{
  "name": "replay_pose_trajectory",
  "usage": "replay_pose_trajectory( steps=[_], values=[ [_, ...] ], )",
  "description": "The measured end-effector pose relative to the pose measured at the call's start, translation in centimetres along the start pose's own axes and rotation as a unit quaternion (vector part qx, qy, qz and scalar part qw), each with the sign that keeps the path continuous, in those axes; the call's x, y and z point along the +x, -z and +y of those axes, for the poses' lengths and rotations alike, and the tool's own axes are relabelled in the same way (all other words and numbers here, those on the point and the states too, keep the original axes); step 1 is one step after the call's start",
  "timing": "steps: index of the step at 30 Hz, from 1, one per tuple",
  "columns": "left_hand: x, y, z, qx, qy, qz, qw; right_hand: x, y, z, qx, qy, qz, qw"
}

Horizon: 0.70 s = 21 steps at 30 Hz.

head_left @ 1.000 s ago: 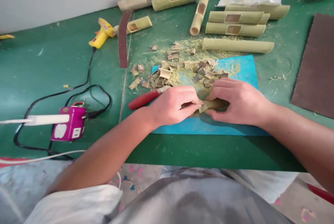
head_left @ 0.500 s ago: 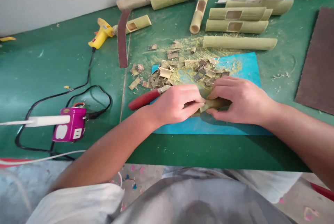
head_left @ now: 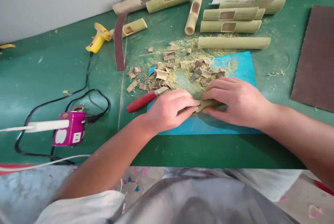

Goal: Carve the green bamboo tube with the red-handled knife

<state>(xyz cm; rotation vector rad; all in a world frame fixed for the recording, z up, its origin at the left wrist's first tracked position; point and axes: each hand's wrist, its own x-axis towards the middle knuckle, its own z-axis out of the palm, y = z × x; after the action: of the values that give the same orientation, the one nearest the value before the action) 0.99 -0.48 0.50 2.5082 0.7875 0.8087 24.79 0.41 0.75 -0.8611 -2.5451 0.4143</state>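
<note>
On the blue mat [head_left: 242,67] at the counter's [head_left: 52,67] near edge, left hand [head_left: 169,110] and right hand [head_left: 236,100] both close their fingers around a short bamboo piece [head_left: 208,104], pinning it flat beside the red-handled knife [head_left: 142,101]

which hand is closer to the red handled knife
Left. The left hand lies right beside the red-handled knife, next to its blade end, gripping the bamboo piece. The right hand sits farther off, on the far side of the left hand.
</note>
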Motion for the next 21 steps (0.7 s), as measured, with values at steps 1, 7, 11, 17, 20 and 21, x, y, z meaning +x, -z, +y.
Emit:
replay_pose_trajectory(
  steps=[1,7,11,17,20,21],
  values=[
    [-0.1,0.0,0.0,0.003,-0.001,0.006,1.000,-0.1,0.1,0.0,0.000,0.000,-0.003,1.000],
    [-0.4,-0.1,0.0,-0.015,-0.009,0.021,1.000,-0.3,0.5,-0.1,0.006,-0.017,-0.006,1.000],
    [-0.6,0.0,0.1,-0.020,-0.001,0.016,1.000,-0.3,0.6,-0.6,0.021,-0.015,0.001,1.000],
    [-0.2,0.1,0.3,-0.001,-0.008,-0.008,1.000,-0.4,0.0,-0.5,0.017,0.002,0.020,1.000],
    [0.4,0.3,0.4,0.003,0.006,-0.037,0.999,-0.2,-0.1,0.1,0.026,0.014,0.011,0.999],
    [0.5,0.4,0.4,0.003,0.010,-0.043,0.999,-0.1,-0.1,0.4,0.029,0.012,0.005,0.999]
  ],
)
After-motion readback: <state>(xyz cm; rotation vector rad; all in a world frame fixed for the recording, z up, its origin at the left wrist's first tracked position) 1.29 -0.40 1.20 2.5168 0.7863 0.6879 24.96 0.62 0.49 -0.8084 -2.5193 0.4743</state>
